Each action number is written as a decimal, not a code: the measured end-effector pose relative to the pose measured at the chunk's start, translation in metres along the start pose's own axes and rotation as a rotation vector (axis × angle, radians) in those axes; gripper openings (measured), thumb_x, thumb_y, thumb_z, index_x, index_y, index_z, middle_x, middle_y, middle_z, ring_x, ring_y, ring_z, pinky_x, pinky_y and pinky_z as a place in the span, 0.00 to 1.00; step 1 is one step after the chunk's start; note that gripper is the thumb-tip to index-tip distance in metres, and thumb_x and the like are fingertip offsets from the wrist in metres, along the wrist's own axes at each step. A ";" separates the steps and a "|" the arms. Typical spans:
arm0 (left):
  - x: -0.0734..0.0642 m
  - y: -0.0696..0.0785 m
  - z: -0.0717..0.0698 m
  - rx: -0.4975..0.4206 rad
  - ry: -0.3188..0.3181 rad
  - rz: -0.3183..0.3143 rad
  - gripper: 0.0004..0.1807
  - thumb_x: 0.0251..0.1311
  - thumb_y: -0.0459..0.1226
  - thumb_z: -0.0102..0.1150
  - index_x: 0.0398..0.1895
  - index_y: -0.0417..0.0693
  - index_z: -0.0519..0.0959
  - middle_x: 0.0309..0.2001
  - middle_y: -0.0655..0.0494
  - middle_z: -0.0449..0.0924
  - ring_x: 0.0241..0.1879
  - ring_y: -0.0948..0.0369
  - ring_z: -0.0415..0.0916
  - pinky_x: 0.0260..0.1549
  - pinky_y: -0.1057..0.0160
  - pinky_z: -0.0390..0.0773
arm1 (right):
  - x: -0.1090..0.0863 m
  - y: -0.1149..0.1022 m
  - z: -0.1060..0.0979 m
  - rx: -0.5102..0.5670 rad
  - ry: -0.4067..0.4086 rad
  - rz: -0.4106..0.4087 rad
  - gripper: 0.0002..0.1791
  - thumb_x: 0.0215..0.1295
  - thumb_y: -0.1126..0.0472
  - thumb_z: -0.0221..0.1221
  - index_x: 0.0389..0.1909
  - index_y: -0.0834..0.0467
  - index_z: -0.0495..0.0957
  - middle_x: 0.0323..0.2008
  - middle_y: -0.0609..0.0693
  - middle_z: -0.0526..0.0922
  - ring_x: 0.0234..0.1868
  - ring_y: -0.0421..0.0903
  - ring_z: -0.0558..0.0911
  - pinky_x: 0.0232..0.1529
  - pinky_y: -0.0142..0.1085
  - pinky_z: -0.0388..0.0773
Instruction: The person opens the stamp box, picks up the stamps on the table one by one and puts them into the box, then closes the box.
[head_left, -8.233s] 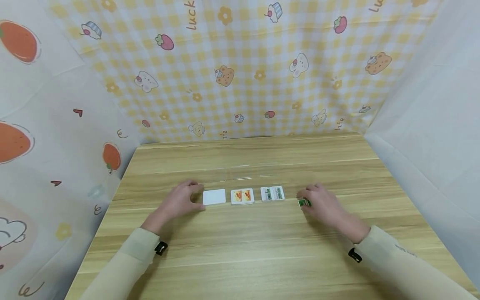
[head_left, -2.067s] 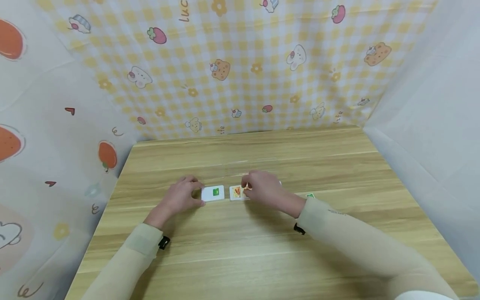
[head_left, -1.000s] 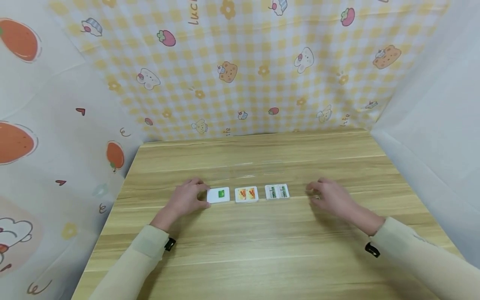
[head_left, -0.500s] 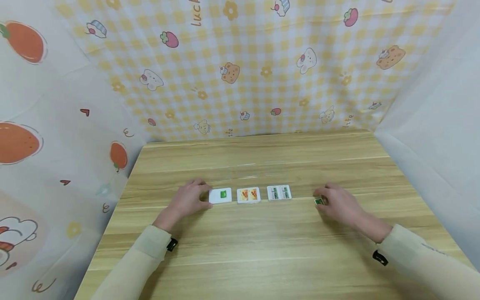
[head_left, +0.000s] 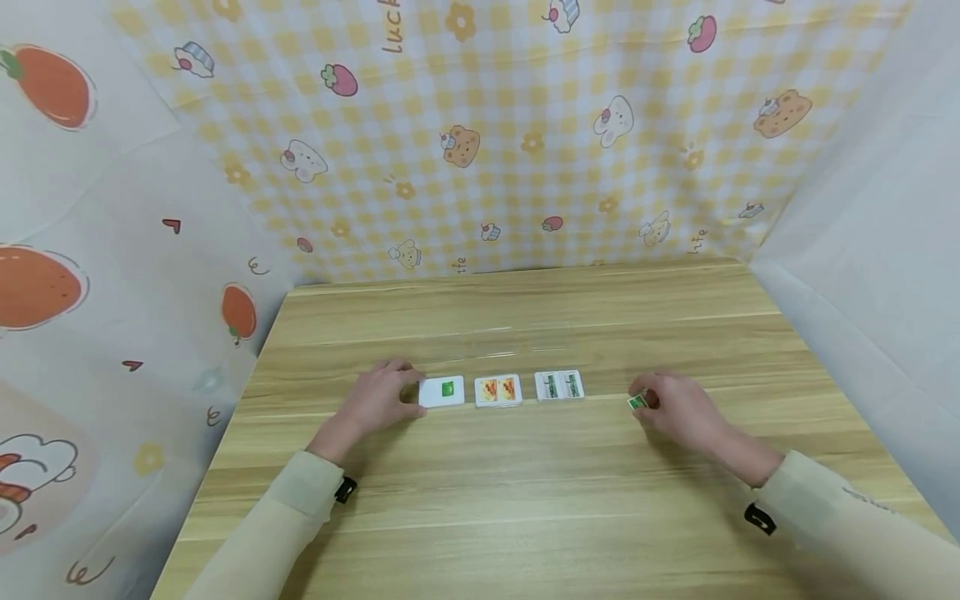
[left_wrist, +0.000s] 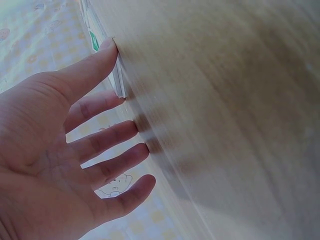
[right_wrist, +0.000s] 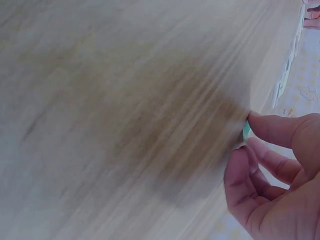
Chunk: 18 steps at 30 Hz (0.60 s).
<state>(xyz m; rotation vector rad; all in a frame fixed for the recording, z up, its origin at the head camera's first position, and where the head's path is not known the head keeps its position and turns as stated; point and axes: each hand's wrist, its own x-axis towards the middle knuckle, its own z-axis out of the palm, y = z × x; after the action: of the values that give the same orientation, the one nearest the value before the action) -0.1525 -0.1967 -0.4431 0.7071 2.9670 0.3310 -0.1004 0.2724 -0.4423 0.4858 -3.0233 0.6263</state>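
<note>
In the head view my left hand (head_left: pixel 378 397) is at the left end of a flat white box (head_left: pixel 431 397), thumb and index finger holding opposite edges. A green square picture (head_left: pixel 447 389) lies on the right half of the box. My right hand (head_left: pixel 681 410), on the right of the table, pinches a small green picture card (head_left: pixel 637 402) with a pale border between thumb and fingertips. In the right wrist view only a thin edge of this green card (right_wrist: pixel 246 130) shows. The left wrist view shows the box's edge (left_wrist: pixel 119 82) between thumb and index finger, other fingers spread.
Right of the white box lie a box with two orange pictures (head_left: pixel 498 390) and a box with two green landscape pictures (head_left: pixel 559 385). Clear lids (head_left: pixel 493 342) stand open behind the boxes. A checked curtain (head_left: pixel 525 125) closes the table's (head_left: pixel 510 517) back edge.
A green picture has come onto the white box. My right hand went to the middle box, returned right and now pinches the green card, tilting it slightly. My left hand stays at the box.
</note>
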 end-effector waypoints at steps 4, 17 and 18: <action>-0.001 0.000 0.001 -0.003 0.001 -0.001 0.32 0.43 0.55 0.67 0.54 0.55 0.75 0.52 0.55 0.70 0.51 0.52 0.66 0.41 0.45 0.70 | -0.001 0.001 0.000 0.025 0.010 0.006 0.12 0.48 0.61 0.68 0.35 0.54 0.79 0.22 0.44 0.71 0.22 0.40 0.68 0.20 0.32 0.66; -0.001 0.001 0.000 -0.017 0.013 0.005 0.33 0.42 0.55 0.67 0.54 0.55 0.75 0.52 0.55 0.70 0.50 0.52 0.67 0.40 0.45 0.70 | 0.001 -0.001 0.000 0.083 0.008 0.011 0.11 0.45 0.64 0.69 0.29 0.52 0.78 0.22 0.42 0.74 0.22 0.40 0.71 0.22 0.33 0.69; -0.001 0.001 0.000 -0.020 0.012 0.002 0.33 0.42 0.54 0.67 0.54 0.55 0.75 0.52 0.55 0.70 0.50 0.52 0.67 0.40 0.45 0.70 | 0.001 -0.002 0.000 0.088 0.003 0.012 0.11 0.45 0.64 0.69 0.29 0.51 0.78 0.21 0.42 0.74 0.22 0.39 0.71 0.21 0.32 0.69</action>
<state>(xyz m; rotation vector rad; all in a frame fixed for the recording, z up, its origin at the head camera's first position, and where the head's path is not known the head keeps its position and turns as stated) -0.1509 -0.1965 -0.4430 0.7088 2.9696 0.3658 -0.1013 0.2705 -0.4411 0.4685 -3.0081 0.7632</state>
